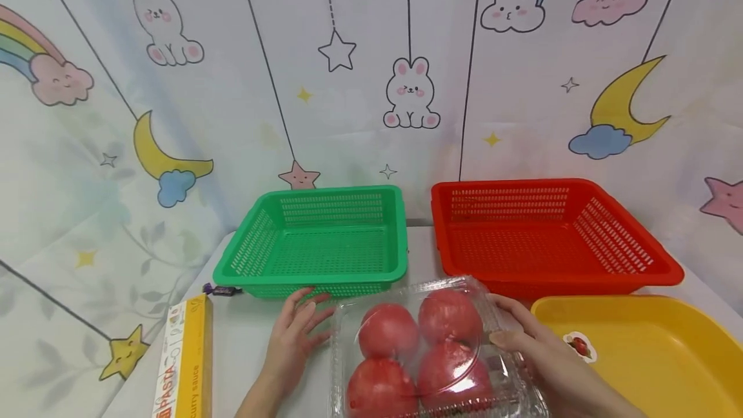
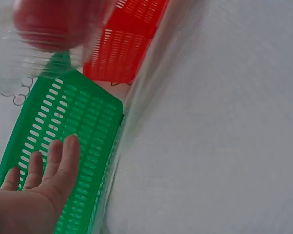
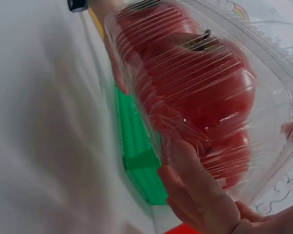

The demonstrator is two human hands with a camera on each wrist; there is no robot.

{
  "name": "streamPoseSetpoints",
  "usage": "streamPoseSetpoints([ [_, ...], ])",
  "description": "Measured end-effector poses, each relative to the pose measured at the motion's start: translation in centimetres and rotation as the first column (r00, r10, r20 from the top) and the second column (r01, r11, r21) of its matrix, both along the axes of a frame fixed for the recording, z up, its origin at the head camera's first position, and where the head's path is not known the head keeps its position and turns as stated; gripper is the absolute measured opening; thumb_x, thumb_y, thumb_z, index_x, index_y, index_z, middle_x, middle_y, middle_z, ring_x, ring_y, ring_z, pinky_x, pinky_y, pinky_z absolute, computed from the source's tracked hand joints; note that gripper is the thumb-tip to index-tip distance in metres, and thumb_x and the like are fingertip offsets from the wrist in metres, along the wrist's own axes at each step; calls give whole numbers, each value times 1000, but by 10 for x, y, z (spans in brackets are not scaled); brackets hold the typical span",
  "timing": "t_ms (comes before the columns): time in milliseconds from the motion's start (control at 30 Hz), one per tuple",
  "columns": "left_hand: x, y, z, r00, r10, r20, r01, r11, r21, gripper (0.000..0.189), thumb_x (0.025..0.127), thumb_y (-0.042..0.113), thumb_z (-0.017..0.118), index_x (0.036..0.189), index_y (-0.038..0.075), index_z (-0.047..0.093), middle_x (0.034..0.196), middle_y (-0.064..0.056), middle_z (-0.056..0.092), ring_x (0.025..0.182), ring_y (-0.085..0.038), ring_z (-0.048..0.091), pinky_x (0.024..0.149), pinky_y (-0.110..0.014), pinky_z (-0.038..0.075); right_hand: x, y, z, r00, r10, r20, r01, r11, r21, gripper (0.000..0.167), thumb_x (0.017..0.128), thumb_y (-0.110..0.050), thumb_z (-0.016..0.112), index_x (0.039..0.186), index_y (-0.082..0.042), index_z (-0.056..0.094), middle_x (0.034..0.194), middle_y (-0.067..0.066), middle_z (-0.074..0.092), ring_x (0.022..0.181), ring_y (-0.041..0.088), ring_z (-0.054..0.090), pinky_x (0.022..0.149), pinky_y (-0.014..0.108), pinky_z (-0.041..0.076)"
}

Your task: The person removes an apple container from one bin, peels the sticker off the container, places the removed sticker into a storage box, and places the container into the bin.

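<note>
A clear plastic box [image 1: 344, 334] with several red tomatoes [image 1: 387, 331] inside is raised at the front middle in the head view, tilted so its top shows. My right hand [image 1: 545, 353] grips its right side; in the right wrist view the thumb and fingers [image 3: 193, 168] hold the ribbed plastic wall, and a tomato with a green stem [image 3: 195, 83] shows through it. Just left of the box, my left hand [image 1: 290, 337] has its fingers spread and holds nothing. In the left wrist view that hand [image 2: 46, 190] overlaps the green basket [image 2: 83, 126].
Behind stand a green basket [image 1: 400, 263] at left and a red basket [image 1: 441, 257] at right. A yellow tray [image 1: 650, 353] is at the right front. At left lie a yellow-and-white pasta box [image 1: 194, 360] and a small purple-wrapped candy [image 1: 223, 290]. A patterned curtain [image 1: 360, 121] hangs behind.
</note>
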State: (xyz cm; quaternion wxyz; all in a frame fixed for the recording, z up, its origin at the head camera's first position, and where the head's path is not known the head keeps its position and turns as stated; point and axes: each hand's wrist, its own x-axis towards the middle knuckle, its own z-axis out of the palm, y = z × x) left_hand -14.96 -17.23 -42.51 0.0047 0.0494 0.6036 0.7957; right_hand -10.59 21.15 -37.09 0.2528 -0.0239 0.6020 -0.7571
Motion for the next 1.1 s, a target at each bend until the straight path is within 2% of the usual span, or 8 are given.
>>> streamPoseSetpoints([
  [200,-4,-1,6,994,72,88,-83,988,132,32,109,21,43,136,7,32,134,-14,55,116,-23,62,88,-41,55,-2,-4,29,999,-41,-21,42,996,75,68,103,-27,50,159,-23,11,146,16,35,117,33,54,92,56,53],
  [300,-4,0,9,986,112,121,-128,983,132,37,109,25,45,139,8,31,133,-10,55,115,-21,62,90,-38,55,-10,-12,44,995,-86,-51,92,986,139,73,102,-28,52,160,-20,8,148,15,33,117,30,52,91,50,54],
  [400,-5,3,11,974,166,154,-184,977,109,41,107,31,48,139,8,34,128,-5,55,109,-16,62,87,-32,55,-20,-22,57,989,-106,-101,120,983,139,73,102,-28,52,160,-18,9,148,15,35,117,30,52,90,48,55],
  [533,-9,11,13,953,251,171,-278,948,156,24,107,23,50,126,10,44,114,0,58,97,-9,60,80,-25,54,-33,-42,73,979,-131,-155,150,981,122,72,100,-27,55,159,-18,15,148,13,34,123,30,47,90,45,55],
  [633,-11,18,15,942,295,160,-325,921,216,16,107,15,48,123,12,46,110,3,60,97,-8,60,83,-23,54,-42,-56,78,973,-147,-178,166,981,100,73,99,-26,58,158,-18,17,150,12,33,127,32,42,92,43,54],
  [867,-17,21,11,927,328,180,-367,891,266,28,106,10,49,134,13,50,114,0,66,98,-13,68,86,-30,56,-77,-87,83,968,-204,-149,218,972,88,73,96,-27,62,157,-19,24,151,10,34,134,32,34,93,41,53],
  [967,-20,22,11,917,347,198,-394,868,303,22,108,15,50,129,8,48,113,-4,68,99,-17,70,88,-36,57,-94,-102,83,964,-241,-116,251,965,81,70,95,-28,65,154,-18,29,150,9,35,135,32,33,97,43,49],
  [1100,-24,23,12,920,341,196,-390,849,356,18,107,14,52,116,3,41,103,-9,69,96,-23,72,88,-41,56,-116,-122,82,965,-252,-70,256,966,47,66,93,-30,66,148,-16,33,145,11,39,130,35,42,97,45,49],
])
